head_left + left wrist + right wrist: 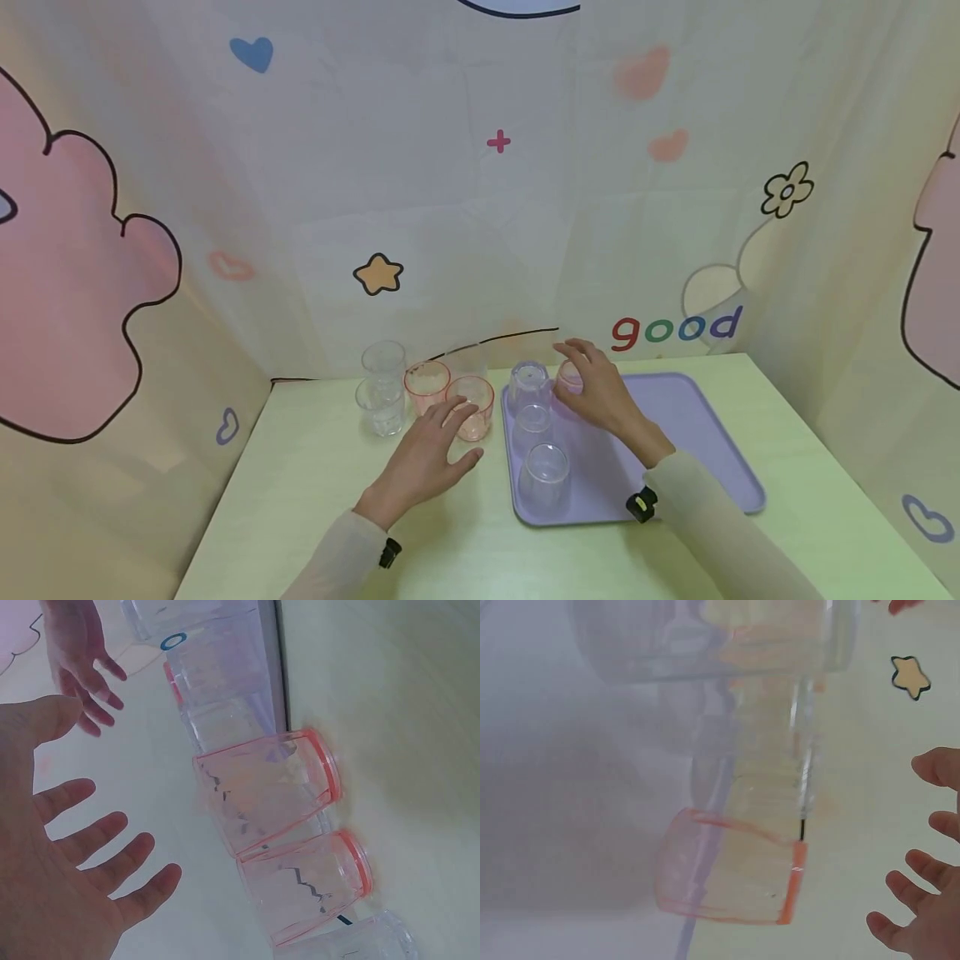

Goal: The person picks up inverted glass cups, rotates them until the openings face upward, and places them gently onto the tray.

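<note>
Left hand (423,458), grip spread, near pink cups (266,791) on bench (285,467), right hand (600,392), grip spread, near single pink cup (735,870) on purple tray (690,417)

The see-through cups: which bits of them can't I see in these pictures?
- Head view: part of the pink see-through round cup, hidden behind the right hand.
- Left wrist view: part of the lowest colourless see-through cup, cut off by the bottom edge.
- Right wrist view: part of the topmost colourless see-through cup, blurred and cut off by the top edge.
</note>
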A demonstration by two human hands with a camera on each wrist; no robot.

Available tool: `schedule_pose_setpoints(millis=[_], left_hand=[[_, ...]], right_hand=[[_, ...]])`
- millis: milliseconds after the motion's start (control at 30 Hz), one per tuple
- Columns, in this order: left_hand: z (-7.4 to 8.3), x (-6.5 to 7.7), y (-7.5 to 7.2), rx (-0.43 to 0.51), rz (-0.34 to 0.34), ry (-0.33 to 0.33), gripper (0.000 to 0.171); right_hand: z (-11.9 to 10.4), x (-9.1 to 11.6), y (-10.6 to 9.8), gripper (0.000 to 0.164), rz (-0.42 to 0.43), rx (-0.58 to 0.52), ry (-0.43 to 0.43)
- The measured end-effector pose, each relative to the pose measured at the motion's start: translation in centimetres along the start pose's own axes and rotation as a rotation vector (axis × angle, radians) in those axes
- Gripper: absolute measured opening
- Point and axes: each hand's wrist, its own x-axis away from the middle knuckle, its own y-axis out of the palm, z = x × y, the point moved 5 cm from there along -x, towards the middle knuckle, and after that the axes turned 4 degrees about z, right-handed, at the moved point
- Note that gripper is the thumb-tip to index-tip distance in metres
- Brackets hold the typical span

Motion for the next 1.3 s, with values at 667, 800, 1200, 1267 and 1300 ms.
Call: schedule_pose_setpoints(millis=[667, 800, 1200, 1267, 1300], left_hand=[[-1.1, -3.4, -0.4, -0.055, -0.012, -0.037, 0.06], [-1.3, -4.0, 0.3, -0.085, -0.073, -0.067, 0.06], [-1.8, -5.6, 2.4, -0.104, -0.179, -0.142, 0.062], [-1.9, -5.8, 2.7, -0.101, -0.195, -0.152, 0.063], [-1.9, -5.8, 2.9, -0.101, -0.204, -0.156, 0.063]], right_hand=[[-4.9, 2.7, -2.4, 0.057, 0.068, 0.035, -0.179], [-5.0, 3.3, -2.3, 0.057, 0.07, 0.056, -0.204], [-5.0, 4.0, -2.1, 0.054, 0.106, 0.041, -0.283], [-4.8, 4.1, -2.0, 0.054, 0.107, 0.042, -0.293], [-4.8, 4.2, -1.9, 0.055, 0.105, 0.042, -0.296]])
